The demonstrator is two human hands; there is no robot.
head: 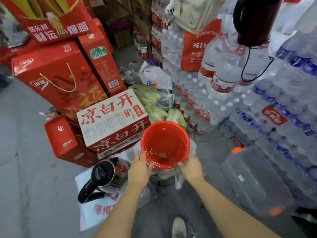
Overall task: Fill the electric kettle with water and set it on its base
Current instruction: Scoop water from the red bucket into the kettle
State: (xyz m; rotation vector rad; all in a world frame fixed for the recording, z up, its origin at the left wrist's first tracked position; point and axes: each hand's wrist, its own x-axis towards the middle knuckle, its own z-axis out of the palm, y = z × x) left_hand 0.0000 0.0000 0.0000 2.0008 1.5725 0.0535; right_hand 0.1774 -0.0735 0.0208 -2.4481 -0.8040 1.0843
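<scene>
A red plastic bucket (pixel 165 143) with water in it stands on the floor in the middle of the view. My left hand (pixel 139 169) grips its near-left rim and my right hand (pixel 191 166) grips its near-right rim. The electric kettle (pixel 109 177), steel with a black lid and black handle, stands on a white printed sack just left of my left hand, its lid shut. A dark object with a black cord (pixel 255 21) sits high on the stacked bottles at upper right; I cannot tell whether it is the kettle's base.
Red gift cartons (pixel 56 78) and a white-and-red carton (pixel 113 117) crowd the left and back. Shrink-wrapped packs of water bottles (pixel 283 100) wall the right side. Bagged green vegetables (pixel 154 103) lie behind the bucket. My shoe (pixel 179 227) is at the bottom.
</scene>
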